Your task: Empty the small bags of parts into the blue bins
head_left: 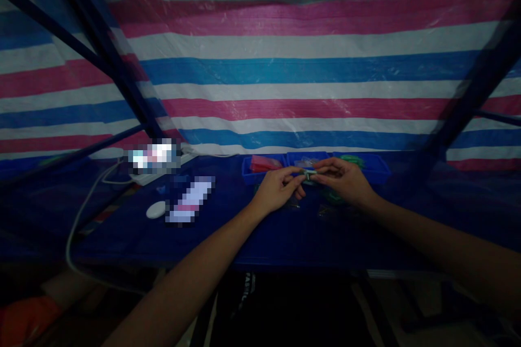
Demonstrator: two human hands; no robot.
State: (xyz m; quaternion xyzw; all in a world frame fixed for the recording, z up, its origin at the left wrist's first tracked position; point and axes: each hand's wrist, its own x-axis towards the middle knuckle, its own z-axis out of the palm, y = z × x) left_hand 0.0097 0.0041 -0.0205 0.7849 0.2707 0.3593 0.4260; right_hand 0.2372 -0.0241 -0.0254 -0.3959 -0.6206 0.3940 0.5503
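Note:
My left hand (275, 190) and my right hand (345, 180) meet above the blue table (280, 246). Between their fingertips is a small pale, greenish piece (308, 175), pinched from both sides; its exact kind is too small and dark to tell. Just behind the hands stand blue trays (376, 176). Flat red pieces (264, 163) lie in the left tray, clear items (303, 163) in the middle one and green pieces (353, 161) in the right one. Beneath my hands, some small clear packets (324, 210) rest on the table, dimly visible.
To the left lie a blurred-out phone-like screen (190, 200) and a white oval object (156, 210). A white power strip (148, 174) with cables sits behind them. Dark metal posts and a striped tarp (293, 70) close off the back. An orange garment (30, 317) shows at lower left.

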